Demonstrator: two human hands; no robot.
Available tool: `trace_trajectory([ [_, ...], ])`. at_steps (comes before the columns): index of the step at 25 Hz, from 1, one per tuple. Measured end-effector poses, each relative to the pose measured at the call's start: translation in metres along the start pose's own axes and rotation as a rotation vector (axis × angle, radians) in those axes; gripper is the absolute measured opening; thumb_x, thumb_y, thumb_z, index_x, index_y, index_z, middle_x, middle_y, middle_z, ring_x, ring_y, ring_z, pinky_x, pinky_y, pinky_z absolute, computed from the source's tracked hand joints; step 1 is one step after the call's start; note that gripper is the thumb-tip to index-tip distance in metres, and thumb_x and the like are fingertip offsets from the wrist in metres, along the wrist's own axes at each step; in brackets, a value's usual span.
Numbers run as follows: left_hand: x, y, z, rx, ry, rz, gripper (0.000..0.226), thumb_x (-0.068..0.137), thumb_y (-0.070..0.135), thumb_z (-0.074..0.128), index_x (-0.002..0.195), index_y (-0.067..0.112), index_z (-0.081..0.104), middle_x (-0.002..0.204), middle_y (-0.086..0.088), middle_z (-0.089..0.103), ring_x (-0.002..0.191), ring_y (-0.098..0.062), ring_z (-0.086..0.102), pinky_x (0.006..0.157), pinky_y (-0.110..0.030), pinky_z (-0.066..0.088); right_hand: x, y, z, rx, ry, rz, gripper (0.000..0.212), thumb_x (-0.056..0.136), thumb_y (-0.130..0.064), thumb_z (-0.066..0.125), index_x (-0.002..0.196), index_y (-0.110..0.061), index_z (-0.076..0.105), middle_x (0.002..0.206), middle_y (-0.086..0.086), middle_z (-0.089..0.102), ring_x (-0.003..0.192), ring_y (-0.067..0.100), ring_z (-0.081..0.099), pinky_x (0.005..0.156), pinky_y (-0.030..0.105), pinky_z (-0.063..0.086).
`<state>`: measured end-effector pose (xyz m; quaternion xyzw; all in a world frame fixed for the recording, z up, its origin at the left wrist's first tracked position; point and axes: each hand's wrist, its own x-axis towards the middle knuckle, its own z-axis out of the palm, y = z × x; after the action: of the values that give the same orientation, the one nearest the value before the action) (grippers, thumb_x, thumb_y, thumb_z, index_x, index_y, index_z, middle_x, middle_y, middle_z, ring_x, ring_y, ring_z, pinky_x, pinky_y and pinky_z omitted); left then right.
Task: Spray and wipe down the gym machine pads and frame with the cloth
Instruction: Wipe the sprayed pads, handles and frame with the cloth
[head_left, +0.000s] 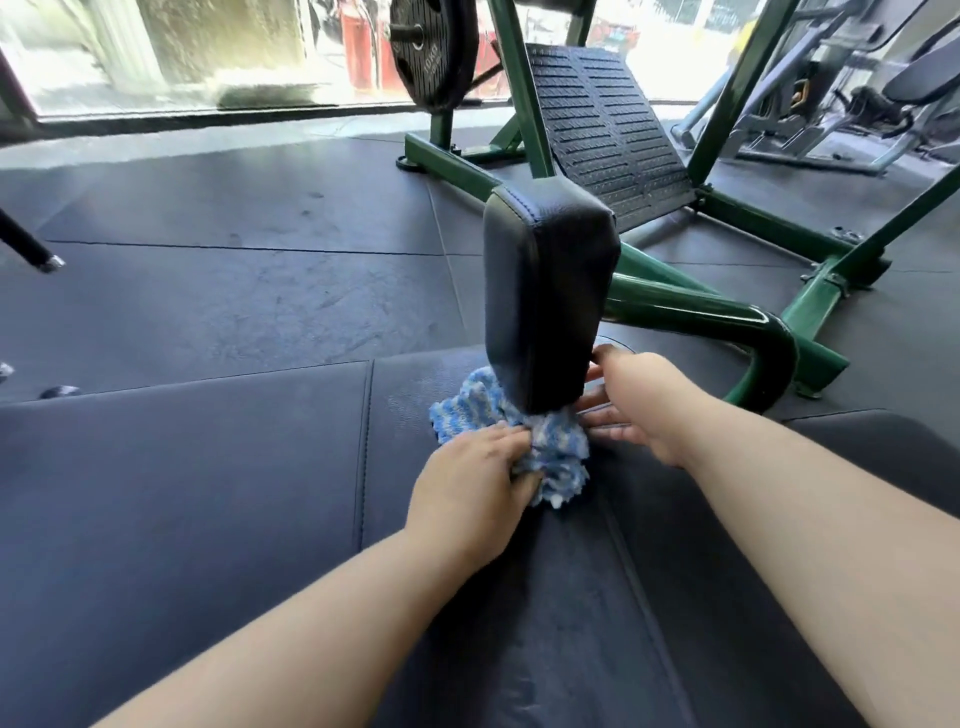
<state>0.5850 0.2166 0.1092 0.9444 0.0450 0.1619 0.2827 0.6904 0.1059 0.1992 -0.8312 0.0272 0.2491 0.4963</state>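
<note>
The person's left hand (470, 480) is gripping a bunched blue-and-white cloth (550, 457) and pressing it onto the wide dark seat pad (208, 493), right at the foot of a black upright pad (545, 291). The right hand (631, 405) is lying just right of that pad, fingers straight and spread, touching its lower edge. Beyond, the green frame (691, 312) is curving off rightward, with a ribbed footplate (602, 130) slanting up farther back and a weight plate (431, 47) hanging to its left.

The wide dark pad (208, 493) stretches out under me. My blue-and-white cloth (558, 452) lies bunched on it, at the foot of the upright pad (545, 291).
</note>
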Motion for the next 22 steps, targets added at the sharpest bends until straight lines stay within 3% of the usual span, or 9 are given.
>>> trace_trajectory([
  [4, 0.02, 0.003, 0.007, -0.065, 0.159, -0.267, 0.011, 0.09, 0.02, 0.052, 0.093, 0.017, 0.062, 0.105, 0.0, 0.063, 0.102, -0.026, 0.056, 0.082, -0.034, 0.043, -0.003, -0.002, -0.003, -0.007, -0.014, -0.052, 0.023, 0.097, -0.026, 0.041, 0.09, -0.011, 0.056, 0.081, 0.011, 0.063, 0.061, 0.021, 0.061, 0.067, 0.032, 0.053],
  [7, 0.013, 0.0, -0.013, -0.471, 0.419, -0.65, 0.016, 0.095, 0.02, 0.047, 0.088, 0.02, 0.061, 0.086, -0.006, 0.065, 0.088, -0.027, 0.058, 0.074, -0.036, 0.041, -0.005, -0.005, -0.01, -0.025, 0.027, -0.094, 0.017, 0.093, -0.021, 0.043, 0.091, -0.012, 0.057, 0.082, 0.009, 0.063, 0.064, 0.021, 0.063, 0.055, 0.027, 0.053],
  [10, 0.028, 0.035, -0.053, -0.984, 0.449, -0.462, 0.018, 0.097, 0.028, 0.046, 0.08, 0.028, 0.052, 0.073, 0.001, 0.056, 0.071, -0.019, 0.053, 0.065, -0.047, 0.051, -0.003, -0.01, -0.015, 0.074, 0.116, -0.173, 0.026, 0.088, -0.026, 0.044, 0.086, -0.008, 0.063, 0.077, 0.009, 0.068, 0.066, 0.022, 0.067, 0.057, 0.027, 0.054],
  [11, 0.045, 0.044, -0.064, -1.056, 0.496, -0.385, 0.016, 0.099, 0.024, 0.045, 0.084, 0.028, 0.049, 0.07, 0.003, 0.055, 0.063, -0.016, 0.053, 0.058, -0.041, 0.05, -0.006, -0.013, -0.013, 0.112, 0.152, -0.202, 0.033, 0.086, -0.031, 0.044, 0.079, -0.007, 0.064, 0.073, 0.008, 0.07, 0.068, 0.024, 0.068, 0.06, 0.03, 0.056],
  [13, 0.084, 0.057, -0.087, -0.979, 0.649, -0.305, 0.011, 0.098, 0.02, 0.046, 0.091, 0.029, 0.047, 0.068, 0.009, 0.053, 0.054, -0.009, 0.049, 0.053, -0.028, 0.044, -0.011, -0.021, -0.009, 0.076, 0.358, -0.361, 0.046, 0.079, -0.042, 0.042, 0.062, -0.006, 0.063, 0.062, 0.007, 0.069, 0.071, 0.029, 0.067, 0.069, 0.038, 0.057],
  [15, 0.108, 0.056, -0.09, -0.899, 0.768, -0.286, 0.006, 0.095, 0.027, 0.047, 0.098, 0.03, 0.05, 0.076, 0.014, 0.056, 0.066, -0.006, 0.052, 0.07, -0.025, 0.044, -0.017, -0.03, -0.006, 0.029, 0.578, -0.571, 0.046, 0.082, -0.041, 0.043, 0.062, -0.003, 0.06, 0.058, 0.009, 0.063, 0.066, 0.026, 0.059, 0.066, 0.036, 0.05],
  [18, 0.099, 0.03, -0.042, -1.07, 0.593, -0.588, 0.028, 0.091, 0.048, 0.04, 0.099, 0.025, 0.054, 0.081, 0.009, 0.056, 0.078, -0.014, 0.053, 0.077, -0.033, 0.044, -0.023, -0.038, 0.005, 0.025, 0.471, -0.699, 0.031, 0.087, -0.043, 0.035, 0.07, -0.021, 0.05, 0.073, -0.001, 0.054, 0.078, 0.019, 0.049, 0.077, 0.032, 0.039],
  [20, 0.074, 0.019, -0.011, -1.216, 0.341, -0.691, 0.03, 0.087, 0.046, 0.041, 0.097, 0.02, 0.052, 0.076, -0.001, 0.052, 0.069, -0.017, 0.049, 0.069, -0.033, 0.046, -0.018, -0.033, 0.008, -0.141, 0.376, -0.691, 0.037, 0.089, -0.044, 0.022, 0.095, -0.031, 0.056, 0.1, 0.002, 0.058, 0.107, 0.023, 0.048, 0.098, 0.037, 0.033],
  [22, 0.066, 0.029, -0.022, -1.347, 0.337, -0.65, 0.022, 0.091, 0.031, 0.041, 0.097, 0.014, 0.056, 0.071, -0.019, 0.046, 0.058, -0.018, 0.044, 0.056, -0.032, 0.05, -0.02, -0.031, 0.007, -0.14, 0.287, -0.596, 0.048, 0.1, -0.041, 0.016, 0.13, -0.032, 0.052, 0.138, -0.003, 0.05, 0.138, 0.021, 0.029, 0.115, 0.04, 0.016],
])
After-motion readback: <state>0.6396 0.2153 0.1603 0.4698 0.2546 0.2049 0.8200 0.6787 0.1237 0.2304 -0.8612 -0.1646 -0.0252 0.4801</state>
